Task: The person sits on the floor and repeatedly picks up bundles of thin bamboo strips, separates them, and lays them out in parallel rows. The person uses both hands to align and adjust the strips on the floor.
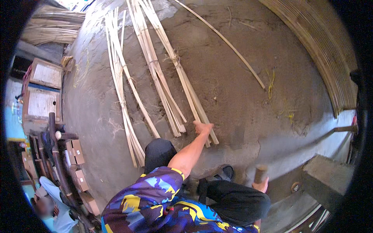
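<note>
The rough grey-brown floor (233, 101) spreads across most of the view. A curved, ridged brown panel (318, 46) borders it at the upper right. The person wears a purple, blue and yellow patterned shirt (143, 198) and dark trousers (233, 198).

On the floor ahead, 3 long bundles of pale, thin strips run away from the body: a left bundle (122, 83), a middle bundle (154, 68) and a right bundle (182, 77). Their near ends fan out somewhat, and ties show partway along at least 2 of them. The right bundle, its near end close to the person, lies under the left hand.

At the lower right stands a concrete block (326, 174). Along the left side are a wooden cabinet (44, 73) with 2 pale panels, dark poles (58, 155) and, lower down, a seated person (58, 202) in pale clothing. Several brown cardboard boxes (79, 180) sit beside the poles.

Farther right on the floor, 1 loose strip (233, 46) lies well apart from the bundles.

The left hand (203, 127) has its fingers closed around the right bundle near its near end. The right hand (261, 186), just beyond the right knee, grips a short brown cylinder (261, 175), held upright and slightly blurred; its fingers are partly hidden. A dark sandal (227, 173) shows between the hands. Smallest is some yellow twine (271, 87) by the loose strip's near end.
</note>
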Tool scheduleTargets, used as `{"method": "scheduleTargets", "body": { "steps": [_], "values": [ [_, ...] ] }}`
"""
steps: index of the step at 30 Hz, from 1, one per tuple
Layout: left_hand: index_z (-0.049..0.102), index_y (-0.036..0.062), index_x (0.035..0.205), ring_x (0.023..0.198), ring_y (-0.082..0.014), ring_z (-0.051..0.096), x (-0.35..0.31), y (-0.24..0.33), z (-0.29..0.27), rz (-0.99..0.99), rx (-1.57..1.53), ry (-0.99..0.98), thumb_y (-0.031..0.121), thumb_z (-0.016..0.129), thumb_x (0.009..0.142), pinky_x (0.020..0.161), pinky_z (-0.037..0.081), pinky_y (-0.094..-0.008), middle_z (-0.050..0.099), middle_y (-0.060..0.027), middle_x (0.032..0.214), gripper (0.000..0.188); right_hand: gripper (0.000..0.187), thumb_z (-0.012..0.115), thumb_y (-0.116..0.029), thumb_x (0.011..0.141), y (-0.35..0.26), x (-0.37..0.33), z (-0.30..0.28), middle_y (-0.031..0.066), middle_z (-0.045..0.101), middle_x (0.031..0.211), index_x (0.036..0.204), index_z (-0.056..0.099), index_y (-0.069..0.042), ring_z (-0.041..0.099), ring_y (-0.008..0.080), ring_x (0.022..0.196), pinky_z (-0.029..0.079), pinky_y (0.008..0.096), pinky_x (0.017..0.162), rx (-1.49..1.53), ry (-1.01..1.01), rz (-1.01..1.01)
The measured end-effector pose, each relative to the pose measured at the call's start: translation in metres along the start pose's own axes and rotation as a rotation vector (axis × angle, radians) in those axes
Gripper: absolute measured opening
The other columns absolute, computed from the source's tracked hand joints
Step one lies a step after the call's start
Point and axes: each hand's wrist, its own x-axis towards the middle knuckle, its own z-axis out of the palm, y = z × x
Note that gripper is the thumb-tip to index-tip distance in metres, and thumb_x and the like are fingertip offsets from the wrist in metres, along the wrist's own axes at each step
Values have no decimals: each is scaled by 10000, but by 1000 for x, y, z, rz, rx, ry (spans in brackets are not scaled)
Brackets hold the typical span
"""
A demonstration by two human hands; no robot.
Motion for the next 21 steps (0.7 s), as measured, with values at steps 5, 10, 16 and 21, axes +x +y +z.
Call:
{"method": "scheduleTargets", "body": {
  "steps": [5, 10, 16, 21],
  "values": [
    [451, 3, 936, 817, -272, 560, -13, -10, -60, 158, -273, -189, 126, 658, 460, 727, 436, -377, 559, -142, 842, 533, 769, 749, -294, 476, -189, 90, -11, 172, 531, 996, 1131, 407, -80, 500, 348, 935, 405, 457, 773, -242, -394, -848],
    [461, -5, 976, 749, -216, 556, -49, -7, -135, 332, -775, -398, 150, 688, 597, 642, 477, -332, 555, -111, 841, 469, 717, 765, -298, 480, -301, 118, 15, 141, 517, 961, 1067, 408, -92, 502, 343, 920, 387, 460, 748, -550, -561, -1538],
    [387, -9, 1167, 805, -249, 542, -78, -3, -196, 336, -1457, -1304, 494, 584, 705, 738, 480, -377, 529, -122, 872, 710, 605, 518, -449, 722, -414, 80, 96, 125, 485, 1127, 1191, 354, -104, 488, 295, 1011, 401, 484, 748, -649, -784, -1785],
    [396, 18, 1154, 972, -289, 487, -108, 5, -187, 315, -1680, -1434, 348, 615, 727, 904, 378, -476, 514, -136, 935, 583, 636, 381, -593, 773, -456, 38, 54, 132, 508, 1126, 1138, 438, -75, 522, 279, 956, 430, 427, 780, 673, -1579, -539]
  ]
}}
